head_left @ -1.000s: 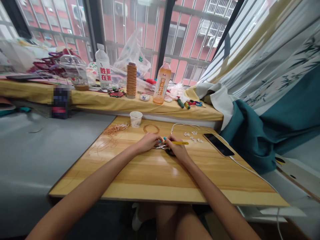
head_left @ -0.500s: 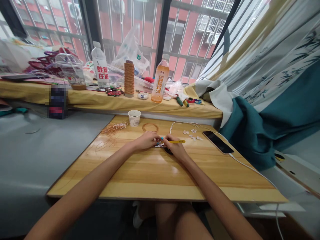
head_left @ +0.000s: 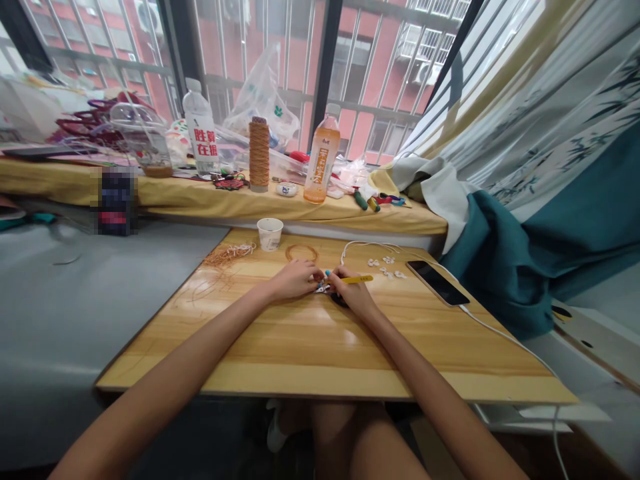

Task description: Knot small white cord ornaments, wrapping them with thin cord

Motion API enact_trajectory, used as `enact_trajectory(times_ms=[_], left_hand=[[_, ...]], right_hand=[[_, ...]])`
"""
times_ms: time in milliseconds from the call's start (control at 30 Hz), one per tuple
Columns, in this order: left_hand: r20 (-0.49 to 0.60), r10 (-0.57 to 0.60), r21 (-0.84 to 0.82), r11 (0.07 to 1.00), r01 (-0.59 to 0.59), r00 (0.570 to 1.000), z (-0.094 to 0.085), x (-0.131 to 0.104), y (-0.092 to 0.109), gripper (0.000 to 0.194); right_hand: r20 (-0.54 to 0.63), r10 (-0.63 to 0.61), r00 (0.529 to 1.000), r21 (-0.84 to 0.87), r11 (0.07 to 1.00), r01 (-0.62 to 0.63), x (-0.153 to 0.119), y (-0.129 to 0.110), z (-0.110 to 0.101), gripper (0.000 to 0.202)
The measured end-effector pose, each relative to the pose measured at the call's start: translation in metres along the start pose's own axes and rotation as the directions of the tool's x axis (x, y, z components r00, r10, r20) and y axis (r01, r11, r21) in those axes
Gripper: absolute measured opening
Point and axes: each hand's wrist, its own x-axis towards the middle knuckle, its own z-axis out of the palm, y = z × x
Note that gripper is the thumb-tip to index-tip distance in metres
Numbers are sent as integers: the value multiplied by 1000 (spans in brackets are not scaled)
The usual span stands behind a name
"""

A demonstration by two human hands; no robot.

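Observation:
My right hand (head_left: 350, 287) is closed in a pen-like grip on a slim yellow tool (head_left: 359, 279) with dark lettering near its end; the working tip is hidden by the fingers. Close beside it, my left hand (head_left: 299, 279) pinches with thumb and fingers at something too small to make out. Bright blue shows at the right fingertips. Beneath the hands lie scissors (head_left: 340, 301), with black handles and silver metal partly covered. Just beyond the left hand rests a ring of brown cord (head_left: 302, 253) on the wooden table (head_left: 280, 353).
A paper cup (head_left: 270, 235) and a heap of brown thread ends (head_left: 227, 255) are at the back left. Small white pieces (head_left: 387, 267), a phone (head_left: 437, 283) and a white cable lie right. On the sill stand a thread spool (head_left: 259, 157) and bottles (head_left: 323, 160).
Both hands stay together at the same spot, with only slight finger movement. The view has shifted a little. The yellow tool is still in my right hand.

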Motion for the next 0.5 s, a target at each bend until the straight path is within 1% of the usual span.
enact_trajectory(times_ms=[133, 233, 300, 367, 500], left_hand=[[-2, -5, -2, 1000, 5, 1000, 5, 2, -1, 21], [-21, -65, -17, 998, 64, 998, 6, 3, -3, 25], [-20, -100, -56, 993, 99, 995, 6, 2, -3, 25], [-11, -107, -99, 990, 106, 994, 5, 1, -2, 23], [-26, -151, -127, 981, 146, 988, 7, 2, 1, 22]], right_hand=[[2, 33, 999, 24, 999, -33, 0, 0, 0, 21], [-28, 53, 998, 10, 999, -53, -1, -3, 0, 21], [-43, 60, 997, 11, 998, -60, -1, -4, 0, 21], [-37, 61, 997, 29, 998, -60, -1, -3, 0, 21], [-21, 60, 998, 88, 994, -58, 2, 6, 1, 21]])
